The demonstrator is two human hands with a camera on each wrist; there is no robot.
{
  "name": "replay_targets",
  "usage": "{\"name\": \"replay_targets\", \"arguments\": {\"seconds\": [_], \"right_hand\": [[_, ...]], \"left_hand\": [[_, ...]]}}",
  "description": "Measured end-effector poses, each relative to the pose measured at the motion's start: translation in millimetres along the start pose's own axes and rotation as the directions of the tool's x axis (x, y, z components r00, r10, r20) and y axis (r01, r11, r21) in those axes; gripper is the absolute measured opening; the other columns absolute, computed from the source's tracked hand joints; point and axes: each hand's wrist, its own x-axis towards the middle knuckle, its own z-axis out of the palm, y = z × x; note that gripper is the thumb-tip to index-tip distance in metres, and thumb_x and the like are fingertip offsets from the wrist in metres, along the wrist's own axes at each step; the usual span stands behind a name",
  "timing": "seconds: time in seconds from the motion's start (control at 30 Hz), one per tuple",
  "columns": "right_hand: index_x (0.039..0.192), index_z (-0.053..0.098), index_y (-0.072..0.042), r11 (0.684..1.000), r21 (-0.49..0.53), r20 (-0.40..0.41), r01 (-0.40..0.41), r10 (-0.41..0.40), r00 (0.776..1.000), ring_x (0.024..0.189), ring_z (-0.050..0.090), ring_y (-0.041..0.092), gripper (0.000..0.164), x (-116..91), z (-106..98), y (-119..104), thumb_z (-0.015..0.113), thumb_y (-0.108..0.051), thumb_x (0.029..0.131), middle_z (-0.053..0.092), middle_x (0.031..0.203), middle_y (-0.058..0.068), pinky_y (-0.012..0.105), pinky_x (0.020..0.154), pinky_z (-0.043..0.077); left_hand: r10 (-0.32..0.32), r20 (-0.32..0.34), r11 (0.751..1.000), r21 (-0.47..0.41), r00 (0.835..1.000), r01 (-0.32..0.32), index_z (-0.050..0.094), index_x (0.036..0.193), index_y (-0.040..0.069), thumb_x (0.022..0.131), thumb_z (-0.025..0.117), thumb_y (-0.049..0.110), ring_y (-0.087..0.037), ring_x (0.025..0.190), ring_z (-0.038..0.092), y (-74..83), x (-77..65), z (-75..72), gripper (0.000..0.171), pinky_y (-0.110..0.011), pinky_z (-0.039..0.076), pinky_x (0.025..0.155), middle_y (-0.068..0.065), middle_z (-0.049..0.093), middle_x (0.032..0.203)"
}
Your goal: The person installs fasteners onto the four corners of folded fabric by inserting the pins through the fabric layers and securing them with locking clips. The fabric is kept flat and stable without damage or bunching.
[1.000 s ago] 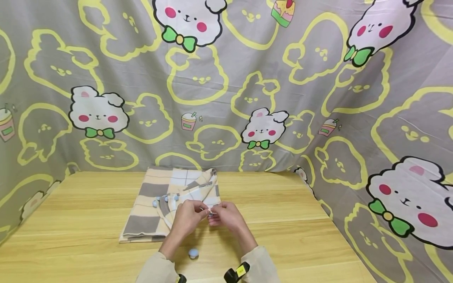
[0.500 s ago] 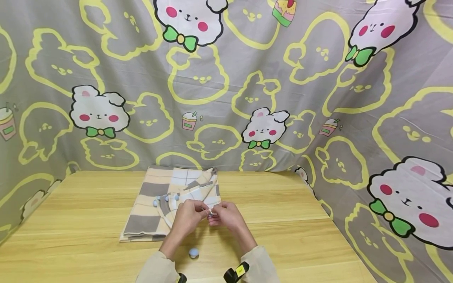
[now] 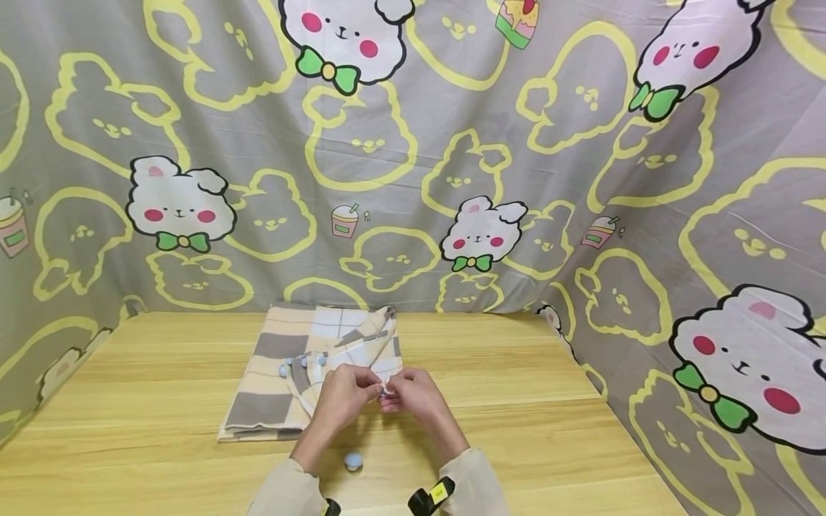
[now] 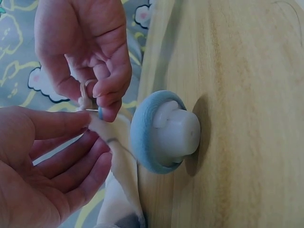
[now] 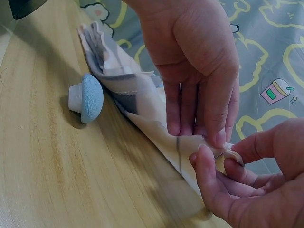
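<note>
A folded plaid blanket in cream, grey and white lies with one flap turned over. My left hand pinches the blanket's edge between thumb and fingers, beside the right fingertips. A small cream loop at the blanket's corner is pinched by my right hand. Against the right fingers, in the left wrist view, shows a blue sliver with a thin line beside it; the rest is hidden. A blue mushroom-shaped clip with a white stem lies loose between the forearms, apart from both hands.
Several more blue mushroom-shaped clips sit on the blanket near its turned flap. The wooden table extends to both sides. A bear-patterned curtain rises behind the table and along its sides.
Both hands stay in place at the blanket's corner, with slight fingertip shifts. A little more of the pale bit between the fingertips shows now.
</note>
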Motion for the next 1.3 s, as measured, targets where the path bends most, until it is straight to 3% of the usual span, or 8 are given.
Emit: {"name": "replay_targets", "arguments": {"seconds": [0.67, 1.3], "right_hand": [[0.079, 0.057, 0.001, 1.0, 0.0, 0.009, -0.003, 0.003, 1.0, 0.065, 0.066, 0.012, 0.009, -0.3, 0.5, 0.8, 0.051, 0.003, 0.085, 0.07, 0.076, 0.012, 0.022, 0.059, 0.057], [0.074, 0.057, -0.003, 1.0, -0.006, -0.004, -0.02, 0.02, 1.0, 0.063, 0.062, 0.009, 0.014, 1.2, 2.3, 4.1, 0.051, 0.002, 0.085, 0.065, 0.07, 0.005, 0.018, 0.057, 0.053]], "left_hand": [[0.005, 0.026, 1.0, 0.007, 1.0, -0.005, 0.078, 0.072, 0.016, 0.084, 0.08, 0.007, -0.008, 0.066, 0.059, 0.2, -0.8, -0.8, 0.014, -0.027, 0.046, 0.061, 0.006, 0.074, 0.07], [-0.008, 0.066, 1.0, -0.007, 0.998, 0.009, 0.078, 0.073, 0.015, 0.086, 0.078, 0.008, -0.008, 0.062, 0.059, -1.3, 0.7, -3.2, 0.014, -0.028, 0.047, 0.059, 0.005, 0.074, 0.07]]}}
